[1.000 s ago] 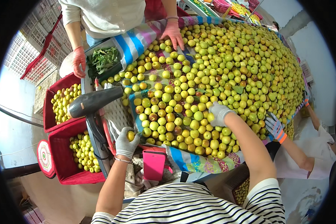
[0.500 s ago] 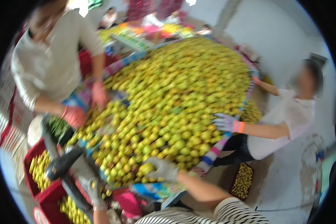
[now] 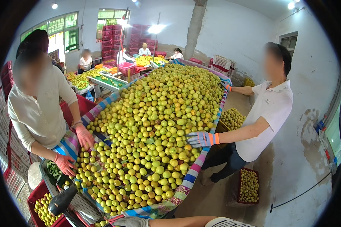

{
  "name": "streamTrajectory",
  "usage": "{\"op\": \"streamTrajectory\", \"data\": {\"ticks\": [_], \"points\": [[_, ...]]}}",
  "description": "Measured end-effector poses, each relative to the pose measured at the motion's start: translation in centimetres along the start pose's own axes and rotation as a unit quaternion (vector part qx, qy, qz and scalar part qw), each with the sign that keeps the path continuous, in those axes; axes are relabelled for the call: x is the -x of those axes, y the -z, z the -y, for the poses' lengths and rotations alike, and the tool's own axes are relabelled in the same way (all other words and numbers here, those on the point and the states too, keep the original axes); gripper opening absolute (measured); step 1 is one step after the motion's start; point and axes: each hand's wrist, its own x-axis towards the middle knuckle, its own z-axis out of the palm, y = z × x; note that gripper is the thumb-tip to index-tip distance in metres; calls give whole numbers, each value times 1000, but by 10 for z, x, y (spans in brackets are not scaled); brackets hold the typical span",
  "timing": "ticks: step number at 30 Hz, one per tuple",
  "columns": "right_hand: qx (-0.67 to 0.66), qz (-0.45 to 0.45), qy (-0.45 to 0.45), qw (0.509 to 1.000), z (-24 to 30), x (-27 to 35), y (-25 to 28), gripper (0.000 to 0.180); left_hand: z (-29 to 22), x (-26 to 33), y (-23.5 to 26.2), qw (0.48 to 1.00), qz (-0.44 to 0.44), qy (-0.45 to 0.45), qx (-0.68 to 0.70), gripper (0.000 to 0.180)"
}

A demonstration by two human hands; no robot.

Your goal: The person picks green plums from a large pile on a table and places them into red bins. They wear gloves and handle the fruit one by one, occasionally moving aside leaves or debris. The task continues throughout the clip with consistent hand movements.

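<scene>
A big sloping heap of small round yellow-green fruits [image 3: 155,125], jujubes by their look, fills a table lined with striped cloth [image 3: 193,172]. My right hand [image 3: 132,221], in a grey glove, is at the lower edge of the view, beside the near rim of the cloth. Its fingers are mostly cut off, so I cannot see whether it holds anything. My left hand is out of the picture. Near it in the lower left stands a dark rounded fitting [image 3: 62,200] on a curved arm, above a grey crate [image 3: 85,206].
On the left a person's pink-gloved hands [image 3: 84,136] touch the heap's edge. A person at right rests a grey-blue glove [image 3: 201,139] on the fruits. Red crates [image 3: 240,204] of fruits stand on the floor. Farther back, people sit at another sorting table [image 3: 98,81].
My right hand has left the fruits and dropped to the lower edge; my left hand has gone out of view. The view has tilted up, and the co-workers' hands remain at the heap.
</scene>
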Motion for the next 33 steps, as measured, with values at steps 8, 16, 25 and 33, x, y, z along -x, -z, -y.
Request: {"op": "streamTrajectory", "data": {"ticks": [8,16,25,33], "points": [[234,-167,-118,951,-21,64,123,50,-72,92,73,923,-28,-357,138,63],[408,-160,-251,863,-53,157,127,65,-41,54,279,891,-349,-228,179,32],[420,-123,-328,837,-42,121,127,76,-19,-4,330,683,-438,-126,-571,35],[434,-132,-325,830,-50,114,129,79,-25,-26,353,727,-480,-83,-484,39]]}}
